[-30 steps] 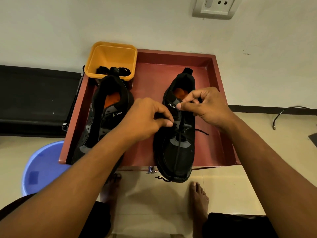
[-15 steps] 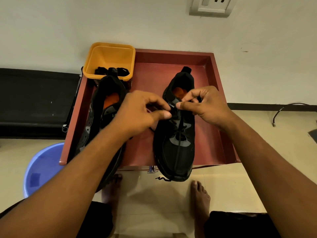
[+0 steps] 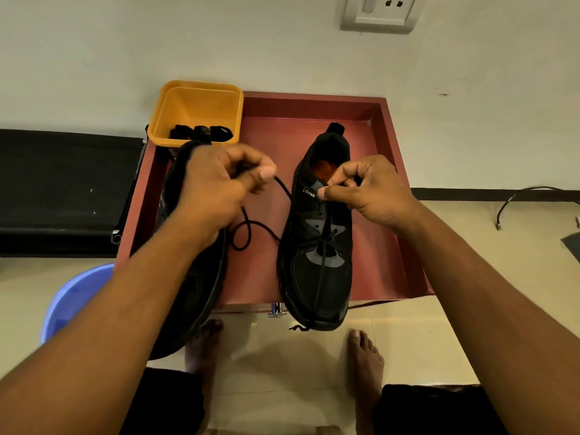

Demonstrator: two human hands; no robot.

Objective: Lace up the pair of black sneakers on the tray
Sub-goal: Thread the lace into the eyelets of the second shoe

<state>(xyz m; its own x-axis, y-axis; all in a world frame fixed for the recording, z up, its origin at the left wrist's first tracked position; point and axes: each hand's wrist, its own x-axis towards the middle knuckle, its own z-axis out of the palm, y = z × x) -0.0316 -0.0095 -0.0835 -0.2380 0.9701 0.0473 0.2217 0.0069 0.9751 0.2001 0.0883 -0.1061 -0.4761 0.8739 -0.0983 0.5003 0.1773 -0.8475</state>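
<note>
A red tray [image 3: 282, 136] is carrying the left sneaker [image 3: 207, 277], right sneaker [image 3: 317, 277] and, at one corner, a yellow tub [image 3: 201, 111]

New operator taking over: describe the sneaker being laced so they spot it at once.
Find the red tray by the wall, yellow tub at its far left corner. On it, take the right sneaker, not the left sneaker beneath the forearm. Its lace runs to the left hand, and the right hand pinches at its tongue.

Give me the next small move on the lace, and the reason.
Probably draw the left hand outward to take up slack: it pinches the lace, a loose loop lies on the tray, and the right hand pinches the sneaker near its tongue.
</note>
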